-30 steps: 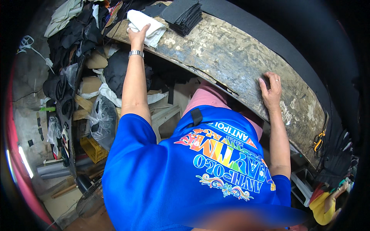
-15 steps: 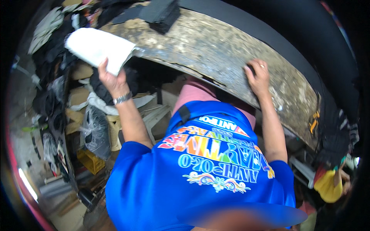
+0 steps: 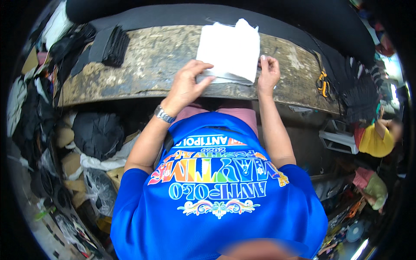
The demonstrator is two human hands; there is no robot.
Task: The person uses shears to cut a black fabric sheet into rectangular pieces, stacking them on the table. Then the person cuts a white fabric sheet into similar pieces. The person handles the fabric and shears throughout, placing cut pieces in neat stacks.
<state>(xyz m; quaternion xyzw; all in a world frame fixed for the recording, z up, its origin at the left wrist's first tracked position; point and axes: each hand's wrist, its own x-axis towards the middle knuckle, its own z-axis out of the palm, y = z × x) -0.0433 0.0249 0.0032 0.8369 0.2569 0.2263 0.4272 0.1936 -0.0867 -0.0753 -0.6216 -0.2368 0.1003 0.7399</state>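
A folded stack of white cloth [image 3: 227,52] lies on the worn wooden workbench [image 3: 160,47] before me, with loose layers showing along its near edge. At the stack's lower left corner is my left hand [image 3: 186,84], its thumb and fingers apart; a metal-banded watch [image 3: 164,114] is on that wrist. My right hand [image 3: 268,77] is beside the stack's right edge, with bent fingers and a gap between thumb and forefinger. Whether its fingertips touch the cloth is hard to see.
Stacked black fabric pieces [image 3: 110,45] sit at the bench's left. Orange-handled snips [image 3: 322,83] lie near its right end. Black material [image 3: 216,12] runs along the back. Bags and scraps crowd the lower left. A white stool [image 3: 338,138] and a person in yellow [image 3: 376,141] are at right.
The white cloth, held up at the left by my left hand, now lies on the bench in front of me. Both hands are now beside it, and the view has turned.
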